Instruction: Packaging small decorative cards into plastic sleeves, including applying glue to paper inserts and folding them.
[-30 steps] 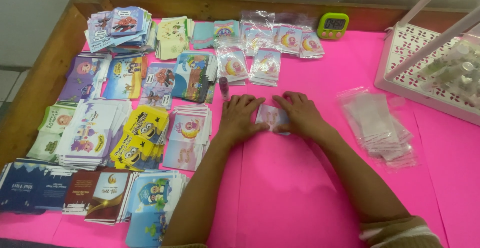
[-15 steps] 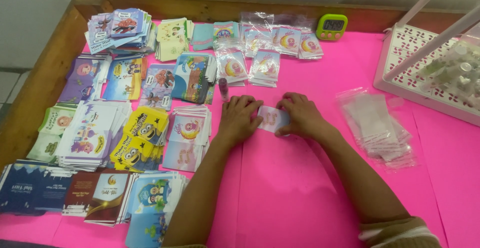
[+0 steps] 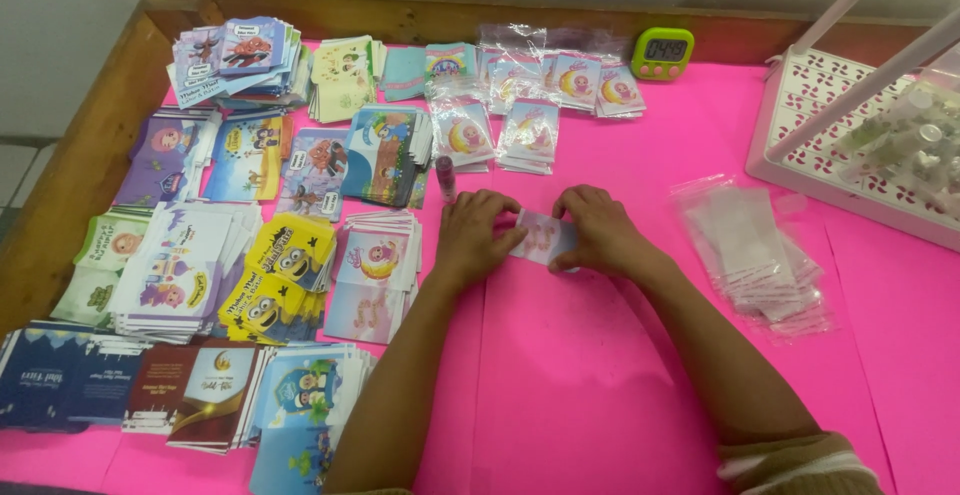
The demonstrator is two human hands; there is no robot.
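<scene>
A small pink and white card (image 3: 541, 236) lies on the pink table cover (image 3: 590, 375) at the middle. My left hand (image 3: 473, 236) presses its left edge with fingers curled over it. My right hand (image 3: 596, 230) holds the right edge, fingers bent on top. Both hands rest on the table. Part of the card is hidden under my fingers.
Many stacks of printed cards (image 3: 285, 265) fill the left half. Bagged cards (image 3: 530, 130) sit at the back. A green timer (image 3: 662, 52) stands by the wooden rim. Clear plastic sleeves (image 3: 755, 250) lie right, near a white perforated basket (image 3: 800, 120). A small tube (image 3: 446, 176) stands by my left hand.
My fingers have shifted on the card, and more of its face shows between my hands. My arms stayed in place.
</scene>
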